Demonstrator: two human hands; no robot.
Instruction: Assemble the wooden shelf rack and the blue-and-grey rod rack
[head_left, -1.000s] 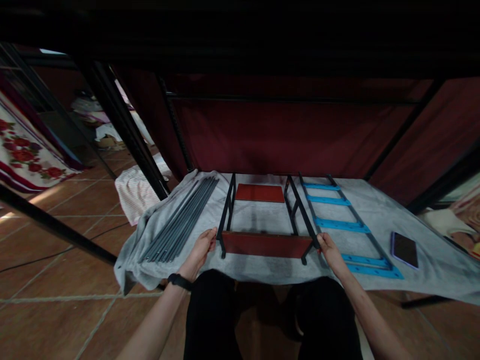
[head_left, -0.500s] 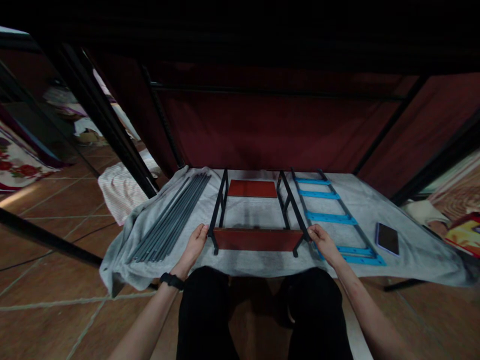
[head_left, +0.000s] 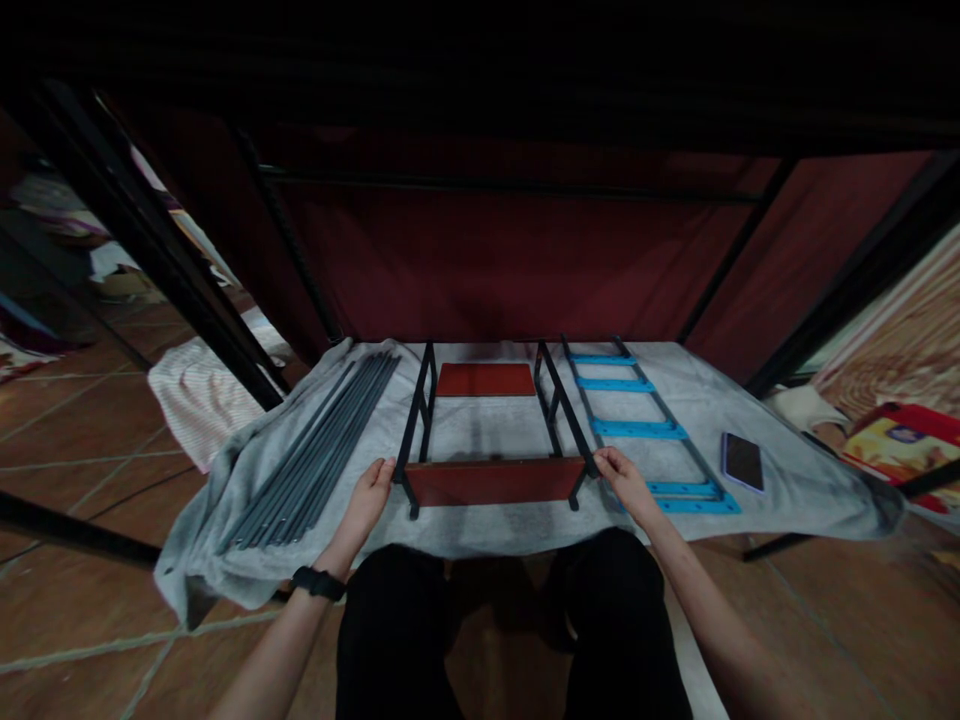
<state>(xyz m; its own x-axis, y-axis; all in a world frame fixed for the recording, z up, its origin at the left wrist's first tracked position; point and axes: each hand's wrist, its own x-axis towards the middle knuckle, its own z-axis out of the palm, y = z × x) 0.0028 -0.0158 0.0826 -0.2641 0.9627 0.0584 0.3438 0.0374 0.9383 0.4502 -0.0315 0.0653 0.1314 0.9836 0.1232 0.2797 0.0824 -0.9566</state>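
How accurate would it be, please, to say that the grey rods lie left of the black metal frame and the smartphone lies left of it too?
Not quite: the smartphone lies right of the black metal frame, past the frame with blue crosspieces, as the head view shows. The grey rods do lie left of it.

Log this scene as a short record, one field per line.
Left hand: fingertips at the near left corner of a black frame with a reddish-brown front panel; grip unclear
Right hand: fingertips at that frame's near right corner
Left of frame: slim grey rods, side by side
Right of frame: grey-railed rack with blue crosspieces
Right of rack: dark-screened phone
Surface: light grey cloth
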